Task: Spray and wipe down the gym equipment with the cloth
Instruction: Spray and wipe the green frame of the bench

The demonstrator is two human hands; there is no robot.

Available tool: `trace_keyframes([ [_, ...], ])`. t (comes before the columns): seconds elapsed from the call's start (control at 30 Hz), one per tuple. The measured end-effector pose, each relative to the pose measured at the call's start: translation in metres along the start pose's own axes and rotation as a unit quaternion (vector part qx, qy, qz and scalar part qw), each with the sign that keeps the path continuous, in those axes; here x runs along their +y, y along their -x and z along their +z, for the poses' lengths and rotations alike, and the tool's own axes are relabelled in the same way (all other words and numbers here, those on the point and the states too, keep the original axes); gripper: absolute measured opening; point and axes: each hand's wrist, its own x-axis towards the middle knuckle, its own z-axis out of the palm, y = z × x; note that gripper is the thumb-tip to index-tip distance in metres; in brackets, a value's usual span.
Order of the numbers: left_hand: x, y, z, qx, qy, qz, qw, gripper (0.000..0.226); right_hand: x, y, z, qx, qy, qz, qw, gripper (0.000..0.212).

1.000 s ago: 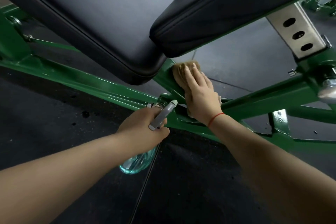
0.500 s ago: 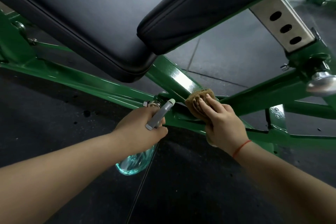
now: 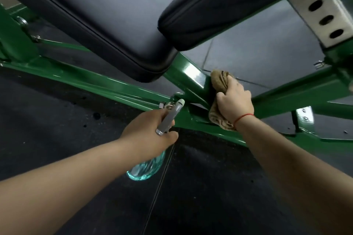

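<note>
Bunching up under the person's right hand [image 3: 235, 101], the cloth [image 3: 219, 81] is soft and floppy, so a wadded grip with fingers curled over it suits it; it's pressed against the side of the green frame tube [image 3: 188, 75] just below the black seat pad [image 3: 122, 30]. Meanwhile the left hand [image 3: 148, 132] is wrapped round the spray bottle [image 3: 147, 170] at its neck, nozzle toward the frame; looks like light clear plastic, probably slick if wet, so the neck's the safe spot.

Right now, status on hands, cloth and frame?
Left hand grips clear teal spray bottle. Right hand presses tan cloth against green metal frame post. Black seat pad overhangs post's top.
</note>
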Motion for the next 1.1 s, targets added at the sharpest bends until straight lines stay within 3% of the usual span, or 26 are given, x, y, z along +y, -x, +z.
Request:
trace_keyframes([
  [0.2, -0.045, 0.005, -0.002, 0.01, 0.012, -0.039, 0.999, 0.018, -0.043, 0.001, 0.007, 0.025, 0.002, -0.074, 0.997, 0.07],
  [0.37, -0.062, 0.007, -0.001, 0.014, 0.048, -0.058, 0.997, 0.02, -0.077, 0.009, 0.02, 0.06, 0.013, -0.261, 0.964, 0.079],
  [0.63, -0.041, 0.002, -0.005, 0.028, 0.086, -0.037, 0.995, 0.02, -0.052, 0.019, 0.003, 0.004, 0.043, -0.33, 0.943, 0.078],
  [0.83, -0.016, 0.001, -0.01, 0.014, 0.079, -0.043, 0.996, 0.034, -0.027, 0.022, -0.016, -0.036, 0.081, -0.39, 0.916, 0.075],
  [0.97, 0.002, 0.001, -0.021, -0.003, 0.082, -0.046, 0.996, 0.017, -0.02, 0.029, -0.026, -0.065, 0.084, -0.398, 0.911, 0.068],
  [1.1, 0.013, 0.003, -0.04, -0.014, 0.05, -0.058, 0.997, 0.018, -0.043, 0.024, -0.04, -0.162, 0.108, -0.359, 0.913, 0.06],
])
